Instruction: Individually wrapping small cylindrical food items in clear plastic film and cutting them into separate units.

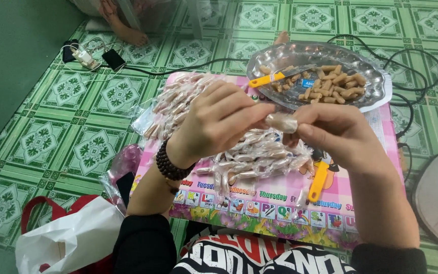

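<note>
Clearly both hands, left hand (pixel 214 122) and right hand (pixel 333 129), are pinched shut on one wrapped candy (pixel 281 122). Twisting too hard could tear its thin film.

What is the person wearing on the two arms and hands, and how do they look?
Both hands are bare, with no gloves or rings visible. The left hand has a bracelet of dark brown round beads around the wrist. The right hand has nothing on its wrist. Black sleeves cover both arms, pushed up from the forearms.
</note>
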